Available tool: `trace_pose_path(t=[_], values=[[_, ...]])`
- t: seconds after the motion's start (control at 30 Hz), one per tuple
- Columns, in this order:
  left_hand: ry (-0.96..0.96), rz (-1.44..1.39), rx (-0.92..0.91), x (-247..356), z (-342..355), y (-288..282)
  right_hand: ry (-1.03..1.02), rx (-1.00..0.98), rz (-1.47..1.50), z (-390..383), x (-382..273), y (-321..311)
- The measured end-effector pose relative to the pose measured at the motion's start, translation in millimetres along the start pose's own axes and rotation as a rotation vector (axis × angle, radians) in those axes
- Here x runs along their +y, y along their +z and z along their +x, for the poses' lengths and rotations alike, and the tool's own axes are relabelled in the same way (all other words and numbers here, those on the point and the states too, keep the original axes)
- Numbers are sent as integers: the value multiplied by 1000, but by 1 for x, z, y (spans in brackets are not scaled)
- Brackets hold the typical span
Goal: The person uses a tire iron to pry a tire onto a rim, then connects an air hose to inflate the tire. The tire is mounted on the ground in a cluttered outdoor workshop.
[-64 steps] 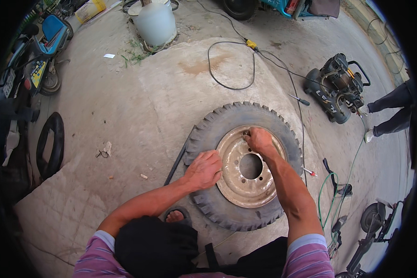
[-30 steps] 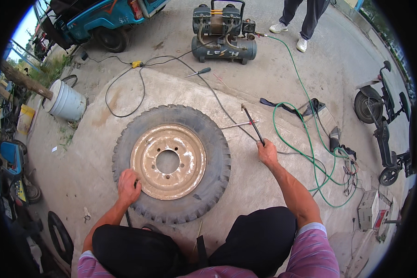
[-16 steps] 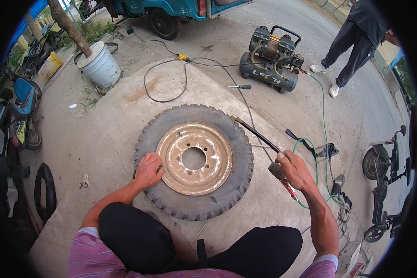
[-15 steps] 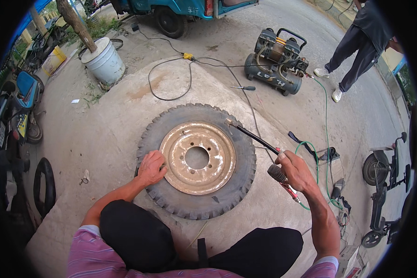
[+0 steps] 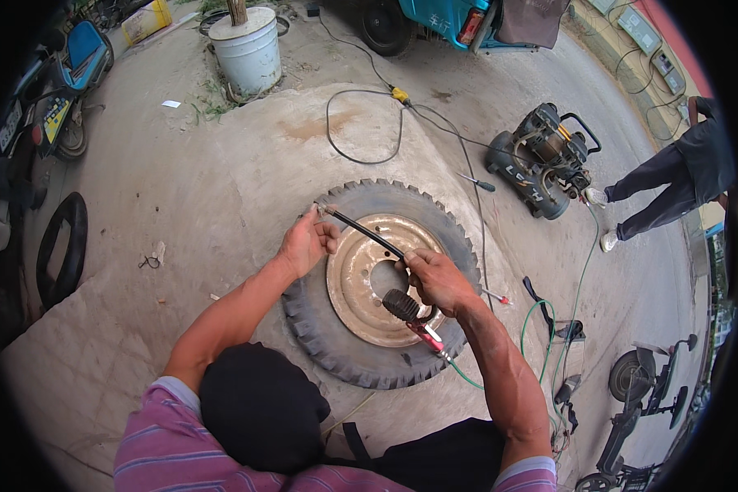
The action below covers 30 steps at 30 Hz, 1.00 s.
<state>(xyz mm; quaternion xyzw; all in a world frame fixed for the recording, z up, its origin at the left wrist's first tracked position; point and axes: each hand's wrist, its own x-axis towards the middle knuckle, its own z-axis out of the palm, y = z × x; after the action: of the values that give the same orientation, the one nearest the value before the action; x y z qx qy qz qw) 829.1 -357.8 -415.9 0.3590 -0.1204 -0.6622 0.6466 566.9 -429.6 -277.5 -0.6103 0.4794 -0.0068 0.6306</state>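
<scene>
A black knobbly tyre (image 5: 307, 328) on a rusty pale rim (image 5: 357, 303) lies flat on the concrete in front of me. Above it, my right hand (image 5: 441, 283) grips the black hose (image 5: 369, 234) of a tyre inflator. The inflator's dark round gauge (image 5: 402, 305) and red body (image 5: 426, 334) hang below that hand, joined to a green air line (image 5: 465, 377). At the tyre's far left edge, my left hand (image 5: 306, 243) has its fingers curled, with the fingertips at the brass air chuck (image 5: 325, 211) on the hose end.
An air compressor (image 5: 541, 160) stands at the far right, near a standing person (image 5: 672, 180). A screwdriver (image 5: 477, 182) and black cable (image 5: 361, 161) lie beyond the tyre. An inner tube (image 5: 61, 250) is at left, a white bucket (image 5: 248, 53) farther back, a scooter (image 5: 640, 394) at right.
My right hand has swung the inflator leftward over the tyre. My left hand has left the tyre's side and come up to the hose end. The whole view has shifted.
</scene>
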Motion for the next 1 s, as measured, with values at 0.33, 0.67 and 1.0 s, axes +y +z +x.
trace_pose_path(t=[0.33,0.67,1.0], values=[[41,213,115,14,15,4,-327,420,-512,52,35,18],[4,434,32,7,2,29,-549,289,-702,99,9,63],[-61,622,-19,-7,13,21,-399,86,-347,111,41,51]])
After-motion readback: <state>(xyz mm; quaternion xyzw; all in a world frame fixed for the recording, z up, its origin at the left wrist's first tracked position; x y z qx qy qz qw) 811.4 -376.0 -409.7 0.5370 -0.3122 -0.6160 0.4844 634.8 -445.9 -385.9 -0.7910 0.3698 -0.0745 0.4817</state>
